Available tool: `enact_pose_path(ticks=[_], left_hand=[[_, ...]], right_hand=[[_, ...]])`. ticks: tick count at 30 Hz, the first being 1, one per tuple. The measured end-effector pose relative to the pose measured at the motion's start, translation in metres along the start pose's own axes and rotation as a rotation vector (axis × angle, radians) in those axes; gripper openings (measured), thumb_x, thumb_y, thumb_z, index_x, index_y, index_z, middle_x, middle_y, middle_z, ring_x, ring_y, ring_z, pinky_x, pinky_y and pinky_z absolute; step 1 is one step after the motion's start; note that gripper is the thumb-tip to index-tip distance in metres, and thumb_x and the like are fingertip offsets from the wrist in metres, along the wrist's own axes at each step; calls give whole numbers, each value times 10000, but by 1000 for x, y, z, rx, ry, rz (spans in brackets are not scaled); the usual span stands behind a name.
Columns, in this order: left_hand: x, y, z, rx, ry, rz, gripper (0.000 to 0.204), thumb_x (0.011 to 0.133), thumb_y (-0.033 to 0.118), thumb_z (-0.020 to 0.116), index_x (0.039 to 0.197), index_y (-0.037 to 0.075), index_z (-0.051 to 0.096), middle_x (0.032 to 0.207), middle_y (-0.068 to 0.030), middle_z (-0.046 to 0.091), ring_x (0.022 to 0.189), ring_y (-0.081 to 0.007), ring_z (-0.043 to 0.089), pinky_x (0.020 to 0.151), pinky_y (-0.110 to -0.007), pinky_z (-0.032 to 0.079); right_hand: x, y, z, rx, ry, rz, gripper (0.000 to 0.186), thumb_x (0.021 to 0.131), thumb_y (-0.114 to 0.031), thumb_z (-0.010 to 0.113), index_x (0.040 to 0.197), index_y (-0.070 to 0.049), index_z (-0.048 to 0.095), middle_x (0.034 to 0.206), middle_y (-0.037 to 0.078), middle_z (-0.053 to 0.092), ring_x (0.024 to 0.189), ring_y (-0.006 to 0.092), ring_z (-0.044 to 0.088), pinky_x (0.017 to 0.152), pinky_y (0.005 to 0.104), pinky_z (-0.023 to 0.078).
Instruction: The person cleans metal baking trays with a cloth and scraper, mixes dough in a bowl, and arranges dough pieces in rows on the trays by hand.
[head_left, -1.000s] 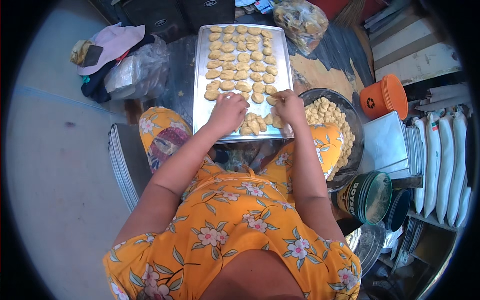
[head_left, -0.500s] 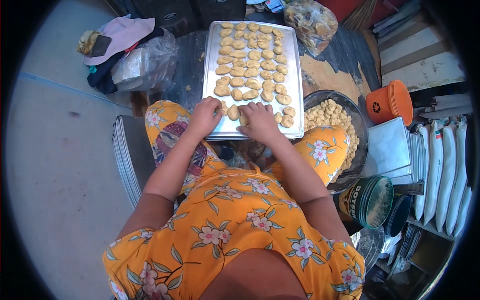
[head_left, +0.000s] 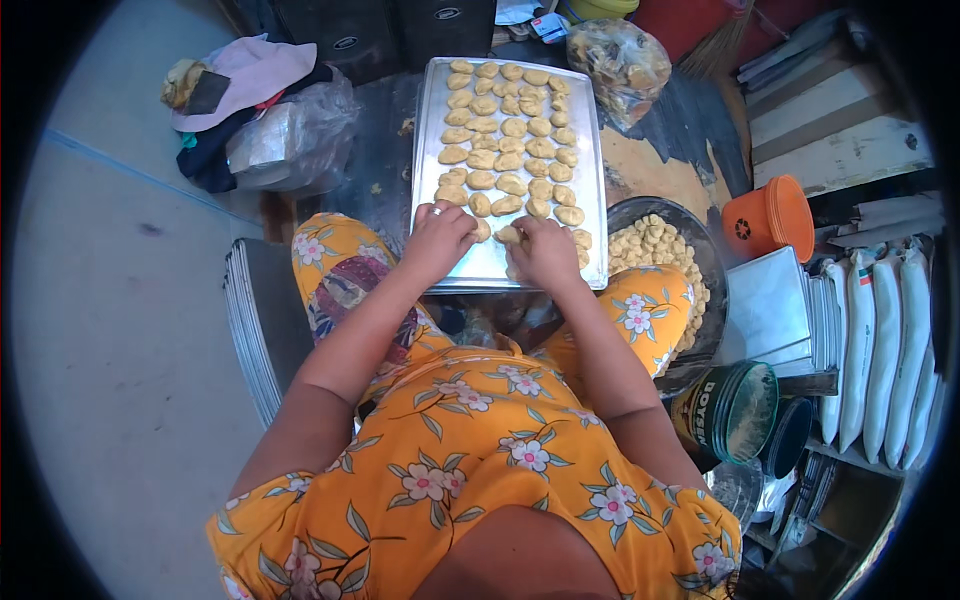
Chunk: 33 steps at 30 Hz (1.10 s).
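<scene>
A metal baking tray (head_left: pixel 480 270) covered with rows of pale yellow dough pieces (head_left: pixel 513 128) lies in front of my crossed legs. Along its near edge, my left hand (head_left: pixel 440 243) is closed with its fingertips on one lump of dough (head_left: pixel 482 231). Just to the right, my right hand (head_left: pixel 547 252) pinches another dough lump (head_left: pixel 508 235) between thumb and fingers. A small gap separates the two lumps. More dough pieces (head_left: pixel 583 240) show beyond the right hand's outer side; whatever lies under its palm is hidden.
A dark round basin (head_left: pixel 722 290) of small dough balls (head_left: pixel 650 243) stands by my right knee. Beyond it are an orange bucket (head_left: pixel 768 222), stacked metal sheets (head_left: pixel 775 305) and a green-rimmed bucket (head_left: pixel 745 410). Plastic bags (head_left: pixel 300 140) lie at far left, another filled bag (head_left: pixel 620 70) at far right.
My left hand has shifted right along the near row onto a dough lump. The right hand has moved slightly right, now pinching a lump. The whole view has tilted a little.
</scene>
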<state>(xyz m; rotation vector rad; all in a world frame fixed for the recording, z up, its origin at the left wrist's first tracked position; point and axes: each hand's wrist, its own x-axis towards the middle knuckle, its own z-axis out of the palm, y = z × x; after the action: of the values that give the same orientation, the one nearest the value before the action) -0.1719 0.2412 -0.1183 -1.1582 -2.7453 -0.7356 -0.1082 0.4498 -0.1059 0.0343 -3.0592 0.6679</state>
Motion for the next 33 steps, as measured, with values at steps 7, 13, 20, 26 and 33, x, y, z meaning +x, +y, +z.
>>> enact_pose_path(ticks=[7,13,20,26,33], left_hand=[[10,21,4,-15,72,115,240,839,197,671,1072,140,665,1120,-49,607,1115,-270,529,962,-435,340],[21,34,21,15,-123,143,240,840,160,646,1078,157,673,1144,-39,598,1159,-260,506,987,-458,323],[8,54,32,-112,-82,175,226,818,121,629,1042,106,662,1146,-54,600,1167,-268,502,982,-461,321],[9,64,32,-92,-105,149,239,786,110,625,1024,91,629,1237,-85,583,1183,-290,491,976,-461,320],[25,86,35,-143,-77,195,323,796,183,665,1096,73,617,1283,-78,576,1184,-278,494,971,-438,319]], right_hand=[[-14,8,-25,198,30,61,489,718,-379,786,1104,-114,647,1051,104,643,1023,301,603,935,452,396],[-20,30,-25,254,10,144,375,744,-291,774,1062,-119,672,970,105,681,968,309,632,915,419,415],[-25,41,-3,474,213,153,248,774,-62,699,1013,-16,655,888,184,678,763,318,663,710,362,530],[-30,57,-5,1159,444,273,201,877,23,595,1074,-16,606,900,58,652,803,112,603,733,253,499],[-26,84,-20,1819,596,517,188,958,-43,488,1133,-41,555,1023,117,606,852,202,599,715,343,529]])
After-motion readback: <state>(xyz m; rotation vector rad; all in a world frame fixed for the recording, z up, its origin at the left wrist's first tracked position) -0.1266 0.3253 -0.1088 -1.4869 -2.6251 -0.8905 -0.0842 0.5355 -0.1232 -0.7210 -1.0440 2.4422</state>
